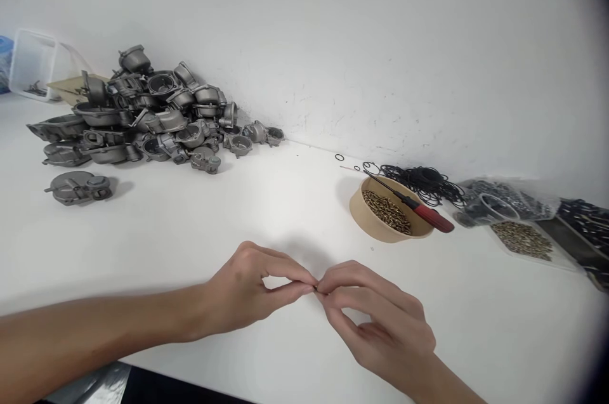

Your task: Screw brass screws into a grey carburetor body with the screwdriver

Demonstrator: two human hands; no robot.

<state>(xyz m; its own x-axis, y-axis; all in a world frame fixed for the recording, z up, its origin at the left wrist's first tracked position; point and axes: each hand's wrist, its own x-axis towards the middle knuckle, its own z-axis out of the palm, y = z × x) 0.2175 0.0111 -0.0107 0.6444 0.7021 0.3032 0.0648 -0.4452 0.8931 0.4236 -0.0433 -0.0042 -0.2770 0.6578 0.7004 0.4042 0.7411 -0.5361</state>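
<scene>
My left hand point(259, 283) and my right hand point(380, 321) meet fingertip to fingertip over the white table point(276, 201). Between the pinched fingertips of both hands is a tiny dark brassy piece point(314, 288), mostly hidden by the fingers. Just beyond my right hand stands a round cardboard bowl point(380, 229) holding many small brass-coloured parts point(387, 210). A screwdriver with a red and black handle point(431, 217) rests across the bowl's rim.
Grey metal housings point(162, 118) are piled at the back left, with one separate housing point(78, 188) in front. Black rubber rings point(423, 182) lie behind the bowl. Bagged parts point(509, 201) and a tray of brass parts point(523, 241) sit at the right. A clear bin point(33, 65) stands far left.
</scene>
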